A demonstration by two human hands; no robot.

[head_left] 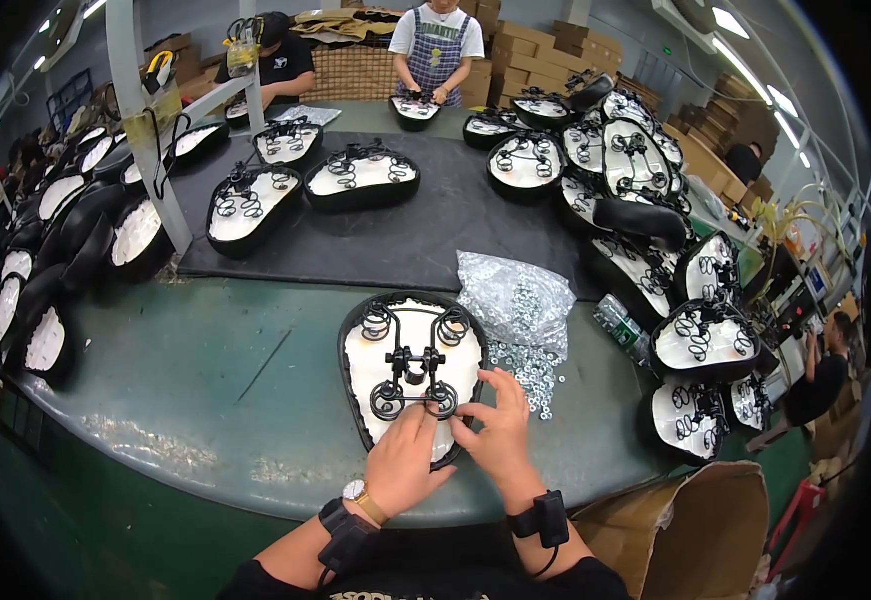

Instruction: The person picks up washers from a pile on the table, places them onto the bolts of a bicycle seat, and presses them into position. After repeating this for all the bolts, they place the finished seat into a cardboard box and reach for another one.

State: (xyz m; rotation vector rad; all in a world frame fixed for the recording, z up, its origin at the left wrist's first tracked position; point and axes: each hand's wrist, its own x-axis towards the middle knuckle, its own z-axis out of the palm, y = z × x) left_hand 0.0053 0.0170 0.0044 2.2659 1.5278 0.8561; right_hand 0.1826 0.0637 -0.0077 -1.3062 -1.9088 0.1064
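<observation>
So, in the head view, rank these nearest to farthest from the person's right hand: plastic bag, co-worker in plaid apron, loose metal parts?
1. Loose metal parts: just beyond the right hand, slightly right.
2. Plastic bag: behind those.
3. Co-worker in plaid apron: across the table.

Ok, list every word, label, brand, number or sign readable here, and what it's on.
Locations and legibility only, wording not copied:
Across-table worker's top: chest lettering, large.
Wearer's black shirt: pale lettering, cut off below.
Dark shirt, upper left: white mark, too small.
Wristwatch: dial too small.
Green wall sign: too small.
Seat being handled: no readable text.
</observation>
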